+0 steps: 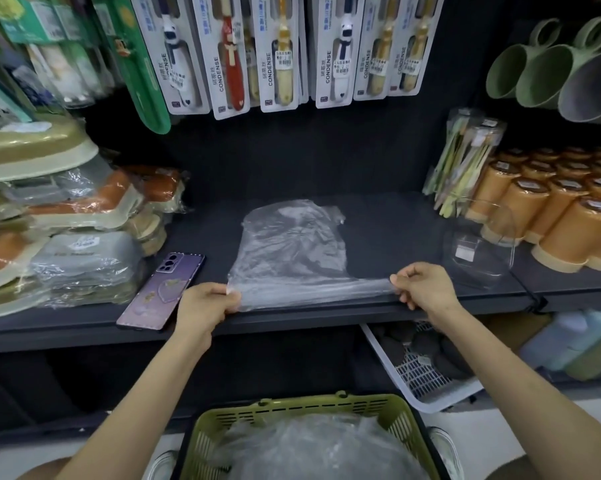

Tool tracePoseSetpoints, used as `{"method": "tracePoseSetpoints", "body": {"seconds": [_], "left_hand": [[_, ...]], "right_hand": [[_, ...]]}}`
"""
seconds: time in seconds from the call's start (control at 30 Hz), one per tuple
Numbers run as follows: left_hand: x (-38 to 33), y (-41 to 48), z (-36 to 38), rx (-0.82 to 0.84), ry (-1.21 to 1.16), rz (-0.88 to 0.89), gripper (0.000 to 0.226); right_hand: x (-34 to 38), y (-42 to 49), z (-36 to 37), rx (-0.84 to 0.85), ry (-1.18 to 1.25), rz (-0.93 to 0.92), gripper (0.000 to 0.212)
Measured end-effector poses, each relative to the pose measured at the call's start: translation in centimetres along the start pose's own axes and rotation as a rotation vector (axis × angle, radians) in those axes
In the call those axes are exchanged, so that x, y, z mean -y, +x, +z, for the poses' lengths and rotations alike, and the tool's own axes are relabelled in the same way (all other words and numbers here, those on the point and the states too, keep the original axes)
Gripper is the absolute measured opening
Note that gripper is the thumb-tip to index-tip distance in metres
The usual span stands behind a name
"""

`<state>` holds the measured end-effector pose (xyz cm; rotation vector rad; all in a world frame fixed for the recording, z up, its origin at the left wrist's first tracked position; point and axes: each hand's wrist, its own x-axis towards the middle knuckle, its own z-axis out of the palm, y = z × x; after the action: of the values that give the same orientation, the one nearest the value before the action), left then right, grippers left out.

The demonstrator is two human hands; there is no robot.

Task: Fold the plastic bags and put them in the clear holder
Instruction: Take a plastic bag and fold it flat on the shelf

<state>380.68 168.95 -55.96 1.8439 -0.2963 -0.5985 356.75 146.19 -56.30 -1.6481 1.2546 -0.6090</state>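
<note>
Both hands pinching the near edge of a clear plastic bag flat on the shelf: left hand and right hand each holding a corner, clear holder just right.

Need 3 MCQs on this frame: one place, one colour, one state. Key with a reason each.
1. Where is the clear holder?
A) on the floor
B) on the shelf, right of the plastic bag
C) hung on a peg

2. What colour is the basket of loose bags?
A) red
B) blue
C) green

3. How is the plastic bag held?
A) left hand and right hand both pinch its near edge
B) by one hand only
C) untouched

Key:
1 B, it stands on the shelf beside the orange tubs.
2 C, its slotted rim is olive green.
3 A, each hand grips a near corner.
</note>
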Motion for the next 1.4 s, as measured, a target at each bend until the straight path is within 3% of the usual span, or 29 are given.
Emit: {"method": "tracePoseSetpoints", "body": {"seconds": [0.1, 0.17, 0.23, 0.33, 0.4, 0.53, 0.57, 0.63, 0.73, 0.8, 0.9, 1.07, 1.2, 1.4], "left_hand": [[-0.3, -0.6, 0.1, 0.079, 0.079, 0.020, 0.016], [-1.3, -0.5, -0.7, 0.163, 0.192, 0.007, 0.036], [-2.6, -0.1, -1.8, 0.194, 0.474, 0.030, 0.050], [-4.5, 1.5, -2.5, 0.130, 0.738, 0.095, 0.048], [-5.4, 3.2, -1.7, 0.097, 0.571, 0.103, 0.040], [-6.5, 7.0, 1.0, 0.065, 0.128, -0.031, 0.021], [-6.7, 7.9, 1.5, 0.074, 0.068, -0.090, 0.020], [-6.9, 9.2, 2.1, 0.104, -0.035, -0.187, 0.040], [-6.8, 10.7, 2.6, 0.157, -0.201, -0.271, 0.045], [-6.7, 11.2, 3.0, 0.217, -0.282, -0.303, 0.033], [-6.7, 10.8, 3.4, 0.320, -0.381, -0.314, 0.011], [-5.6, 10.9, 3.1, 0.123, -0.268, -0.080, 0.017], [-5.2, 11.0, 1.4, -0.074, -0.032, 0.288, 0.021], [-5.7, 9.9, -1.0, -0.058, 0.207, 0.532, 0.014]], "right_hand": [[1.2, -0.1, -1.1, 0.002, -0.394, -0.079, 0.020], [2.5, -0.3, -1.6, 0.013, -0.568, -0.112, 0.042], [4.1, -0.4, -1.2, -0.098, -0.582, -0.270, 0.050], [7.5, -0.1, 1.6, -0.160, -0.537, -0.601, 0.044], [10.0, 1.3, 4.5, -0.047, -0.496, -0.646, 0.046], [13.3, 6.6, 10.0, 0.159, -0.559, -0.482, 0.060], [13.3, 7.8, 11.0, 0.193, -0.615, -0.437, 0.063], [13.0, 8.8, 12.1, 0.229, -0.651, -0.376, 0.056], [11.1, 8.7, 12.4, 0.241, -0.271, -0.388, 0.009], [10.0, 8.2, 11.8, 0.244, -0.067, -0.474, 0.014], [9.0, 7.5, 11.0, 0.233, -0.018, -0.594, 0.023], [7.9, 6.6, 8.4, 0.298, 0.030, -0.602, 0.026], [6.6, 6.2, 5.8, 0.381, -0.007, -0.482, 0.042], [6.1, 5.9, 3.1, 0.416, -0.158, -0.435, 0.041]]}}
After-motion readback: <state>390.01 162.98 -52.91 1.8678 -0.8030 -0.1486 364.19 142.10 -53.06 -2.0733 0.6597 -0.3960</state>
